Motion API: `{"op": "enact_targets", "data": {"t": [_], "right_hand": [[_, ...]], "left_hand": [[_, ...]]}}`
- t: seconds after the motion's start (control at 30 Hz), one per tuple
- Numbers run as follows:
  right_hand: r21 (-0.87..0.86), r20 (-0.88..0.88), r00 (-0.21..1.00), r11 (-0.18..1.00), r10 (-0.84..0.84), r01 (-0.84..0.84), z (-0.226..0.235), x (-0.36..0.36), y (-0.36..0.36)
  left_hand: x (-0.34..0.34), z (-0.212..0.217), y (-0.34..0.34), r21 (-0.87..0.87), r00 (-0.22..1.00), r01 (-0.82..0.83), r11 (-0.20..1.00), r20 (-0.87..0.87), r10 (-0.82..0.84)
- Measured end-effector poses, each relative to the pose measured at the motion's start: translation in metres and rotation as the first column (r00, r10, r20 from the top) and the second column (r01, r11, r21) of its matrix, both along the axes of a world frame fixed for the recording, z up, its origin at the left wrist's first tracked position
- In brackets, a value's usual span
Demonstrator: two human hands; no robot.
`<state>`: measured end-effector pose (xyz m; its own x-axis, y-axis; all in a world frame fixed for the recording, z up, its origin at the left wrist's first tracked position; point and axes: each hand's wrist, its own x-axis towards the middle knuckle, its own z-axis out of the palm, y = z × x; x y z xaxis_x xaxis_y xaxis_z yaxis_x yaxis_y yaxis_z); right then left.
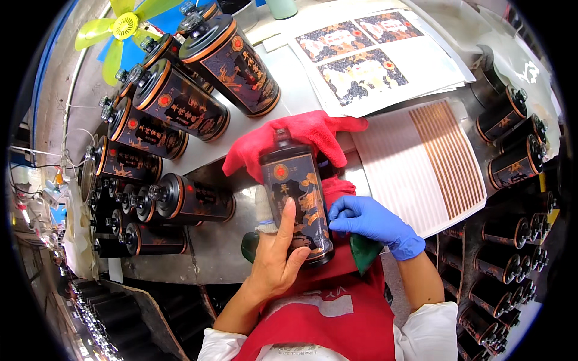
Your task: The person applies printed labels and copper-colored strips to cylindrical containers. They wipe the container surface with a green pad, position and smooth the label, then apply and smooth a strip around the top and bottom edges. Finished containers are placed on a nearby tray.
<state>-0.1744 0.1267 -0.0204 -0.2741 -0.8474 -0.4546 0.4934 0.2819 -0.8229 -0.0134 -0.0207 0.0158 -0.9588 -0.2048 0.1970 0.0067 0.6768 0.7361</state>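
A black bottle [293, 174] with a patterned dark, gold and red decal leans in front of me, its neck pointing away. My left hand [274, 259] is closed on its lower left side, index finger and thumb pressed against its face. A grey fabric sleeve [264, 207] covers one finger of that hand. In a blue glove, my right hand [373, 222] is beside the bottle's right edge with its fingertips pinched together; whatever they may hold is hidden. Under the bottle's neck is a red cloth [328, 129]. Dark green material [365, 253] shows below the right hand.
Decorated black bottles [180, 99] crowd the left of the bench, and more [503, 231] fill racks at right. A striped sheet [421, 168] lies right of the cloth, before a stack of printed decal sheets [415, 72]. A yellow-green fan [123, 27] stands at far left.
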Motion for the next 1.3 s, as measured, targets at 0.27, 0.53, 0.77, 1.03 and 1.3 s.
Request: {"op": "enact_targets", "data": {"t": [0.27,0.53,0.77,1.03,1.3], "right_hand": [[0.094,-0.139,0.987,0.993,0.083,-0.07,0.005,0.001,0.005],[0.229,-0.261,0.951,0.968,0.166,-0.106,0.016,-0.002,0.007],[0.262,-0.398,0.894,0.96,0.205,-0.104,0.033,0.005,-0.007],[0.158,-0.241,0.969,0.983,-0.05,0.09,0.017,-0.008,-0.01],[0.08,-0.164,0.985,0.995,-0.044,0.058,0.016,-0.011,-0.027]], "left_hand": [[-0.001,-0.015,-0.012,0.489,1.0,-0.007,0.872,0.007,0.004],[-0.011,-0.021,-0.021,0.722,0.997,0.069,0.689,-0.079,-0.017],[0.003,-0.034,-0.032,0.547,0.991,0.099,0.831,0.022,-0.132],[-0.002,-0.039,-0.032,0.725,0.991,0.12,0.678,-0.124,-0.043],[-0.009,-0.039,-0.045,0.494,0.997,0.029,0.869,-0.074,0.009]]}}
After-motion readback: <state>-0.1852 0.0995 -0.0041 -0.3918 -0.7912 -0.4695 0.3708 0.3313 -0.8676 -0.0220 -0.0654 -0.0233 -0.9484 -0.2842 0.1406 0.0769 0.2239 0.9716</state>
